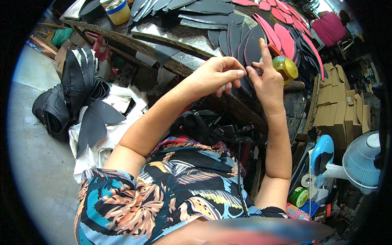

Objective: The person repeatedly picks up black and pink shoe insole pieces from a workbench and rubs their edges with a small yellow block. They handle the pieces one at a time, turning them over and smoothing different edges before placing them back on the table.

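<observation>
My left hand [218,75] is raised at the table's near edge, thumb and index finger pinched together. Whatever they hold, if anything, is too thin or hidden to make out. Close beside it, my right hand [270,81] points its index finger upward, with an orange-yellow smear on the tip. Its thumb and other fingers curl in by the left fingertips; what lies between them cannot be made out. Behind the hands lie black, leaf-shaped cut pieces [255,45], overlapping in a row. A yellow, round-lidded jar [286,67] stands just right of my right hand.
Grey-black pieces [206,20] and red pieces [284,38] cover the worktable [179,38]. A tub of yellowish paste [117,12] stands far left. Black stitched pieces [77,81] rest on white cloth at left. Right are cardboard boxes [337,102], a fan [361,161] and another person [328,28].
</observation>
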Available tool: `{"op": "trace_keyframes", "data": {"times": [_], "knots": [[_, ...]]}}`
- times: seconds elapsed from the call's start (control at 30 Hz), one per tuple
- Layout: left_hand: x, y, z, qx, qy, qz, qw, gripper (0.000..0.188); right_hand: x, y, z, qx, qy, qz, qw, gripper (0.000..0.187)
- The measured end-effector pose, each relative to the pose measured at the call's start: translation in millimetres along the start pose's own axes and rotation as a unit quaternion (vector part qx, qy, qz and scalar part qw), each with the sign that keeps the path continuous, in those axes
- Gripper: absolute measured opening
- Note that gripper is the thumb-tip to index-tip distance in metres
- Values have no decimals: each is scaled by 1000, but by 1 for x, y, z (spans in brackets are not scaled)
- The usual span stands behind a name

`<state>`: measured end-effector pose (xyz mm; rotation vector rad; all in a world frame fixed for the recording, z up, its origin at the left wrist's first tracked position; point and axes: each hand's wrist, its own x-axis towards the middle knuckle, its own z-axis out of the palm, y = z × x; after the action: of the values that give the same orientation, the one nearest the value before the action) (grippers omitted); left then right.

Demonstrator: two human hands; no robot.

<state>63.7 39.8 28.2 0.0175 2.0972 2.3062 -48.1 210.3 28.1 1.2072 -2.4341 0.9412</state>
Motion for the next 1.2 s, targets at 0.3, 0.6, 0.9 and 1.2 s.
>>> {"op": "trace_keyframes", "data": {"times": [0.3,0.6,0.9,1.2], "knots": [[16,3,3,-281,-39,0,959,48,-7,-21,-30,30,134,-136,981,73],[25,0,-4,-196,33,8,980,33,-18,-17,-38,313,6,5,950,61],[5,8,-11,-213,43,39,975,41,-16,-5,-9,241,-12,59,969,71],[-15,18,7,-191,11,49,980,45,-8,-4,-18,261,18,0,965,60]]}}
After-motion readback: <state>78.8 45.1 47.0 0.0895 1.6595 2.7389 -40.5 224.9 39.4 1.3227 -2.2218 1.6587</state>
